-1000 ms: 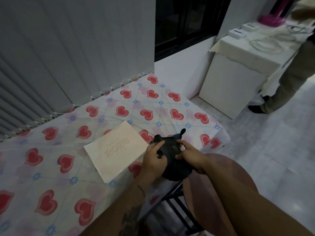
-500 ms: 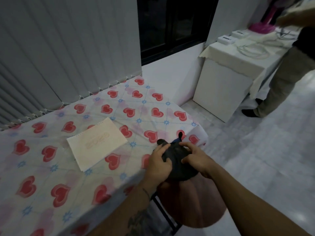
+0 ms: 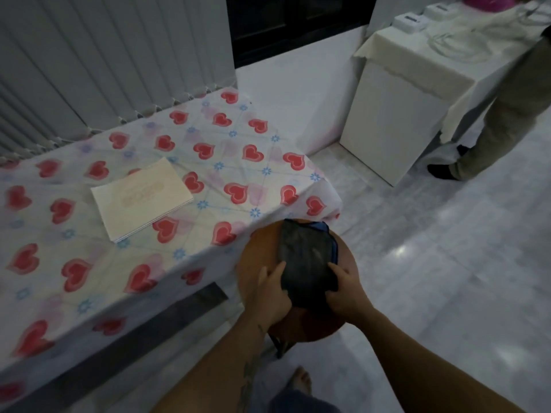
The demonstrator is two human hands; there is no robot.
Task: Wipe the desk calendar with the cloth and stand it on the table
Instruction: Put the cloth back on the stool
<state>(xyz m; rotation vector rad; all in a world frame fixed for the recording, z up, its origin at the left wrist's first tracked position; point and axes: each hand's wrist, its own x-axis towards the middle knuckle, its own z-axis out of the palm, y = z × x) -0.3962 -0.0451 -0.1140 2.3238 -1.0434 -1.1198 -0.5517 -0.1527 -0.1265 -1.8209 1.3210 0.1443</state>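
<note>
The cream desk calendar (image 3: 142, 198) lies flat on the heart-patterned table (image 3: 74, 272), left of my hands. A dark cloth (image 3: 307, 257) with a blue edge rests folded on a round brown stool (image 3: 256, 251) beside the table's right corner. My left hand (image 3: 272, 290) grips the cloth's near left corner and my right hand (image 3: 346, 290) grips its near right corner. Both hands are well right of the calendar and do not touch it.
Grey vertical blinds (image 3: 104, 55) hang behind the table. A white cabinet (image 3: 390, 114) with small boxes and cables stands at the back right, and another person's legs (image 3: 489, 120) are beside it. My bare foot (image 3: 301, 380) shows on the tiled floor.
My hands and the cloth have moved off the table's edge, back and down onto the stool, where the cloth now lies flatter. The calendar has not moved on the table.
</note>
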